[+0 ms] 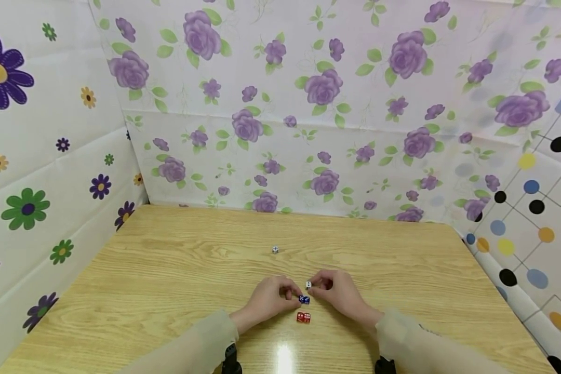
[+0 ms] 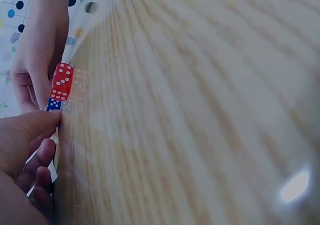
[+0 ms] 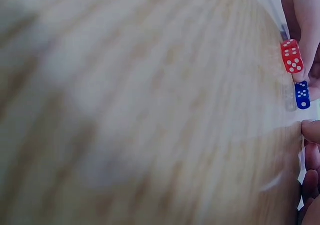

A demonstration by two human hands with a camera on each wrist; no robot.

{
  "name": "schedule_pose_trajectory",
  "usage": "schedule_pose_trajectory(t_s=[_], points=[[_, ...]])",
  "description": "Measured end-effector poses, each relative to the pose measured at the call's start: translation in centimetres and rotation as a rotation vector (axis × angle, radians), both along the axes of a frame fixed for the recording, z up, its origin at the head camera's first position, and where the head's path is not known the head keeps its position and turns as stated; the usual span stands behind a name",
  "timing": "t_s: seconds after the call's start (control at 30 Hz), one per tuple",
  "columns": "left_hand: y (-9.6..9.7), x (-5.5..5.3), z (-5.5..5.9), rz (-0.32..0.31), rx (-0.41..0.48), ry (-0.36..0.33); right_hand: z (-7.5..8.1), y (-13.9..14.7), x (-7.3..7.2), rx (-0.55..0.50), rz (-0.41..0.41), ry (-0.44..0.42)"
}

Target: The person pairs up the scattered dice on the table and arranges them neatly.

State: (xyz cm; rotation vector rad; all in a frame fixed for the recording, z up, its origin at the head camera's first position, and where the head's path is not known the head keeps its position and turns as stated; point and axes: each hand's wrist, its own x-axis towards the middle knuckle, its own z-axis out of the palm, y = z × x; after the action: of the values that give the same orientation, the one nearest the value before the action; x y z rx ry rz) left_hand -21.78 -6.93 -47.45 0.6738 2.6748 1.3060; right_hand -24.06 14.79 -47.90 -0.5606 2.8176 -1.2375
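Two blue dice (image 1: 304,299) sit side by side on the wooden table. My left hand (image 1: 273,298) pinches the left one, thumb and index fingertip right at it. In the left wrist view the thumb tip overlaps a blue die (image 2: 53,105). Just behind the blue pair, my right hand (image 1: 341,293) pinches a white die (image 1: 308,285) between thumb and index finger. That white die is hidden in both wrist views. Two red dice (image 1: 303,317) lie together in front of the blue ones, touching neither hand.
Another white die (image 1: 275,250) lies farther back on the table (image 1: 191,244), left of the hands. Flower-printed cloth (image 1: 290,130) hangs along the back edge. Patterned cloths also flank the left and right sides.
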Motion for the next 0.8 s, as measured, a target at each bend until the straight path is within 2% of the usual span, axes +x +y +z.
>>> schedule_pose_trajectory(t_s=[0.8], points=[[0.03, -0.01, 0.22, -0.008, -0.006, -0.006, -0.07, 0.45, -0.11, 0.016, 0.039, 0.035]])
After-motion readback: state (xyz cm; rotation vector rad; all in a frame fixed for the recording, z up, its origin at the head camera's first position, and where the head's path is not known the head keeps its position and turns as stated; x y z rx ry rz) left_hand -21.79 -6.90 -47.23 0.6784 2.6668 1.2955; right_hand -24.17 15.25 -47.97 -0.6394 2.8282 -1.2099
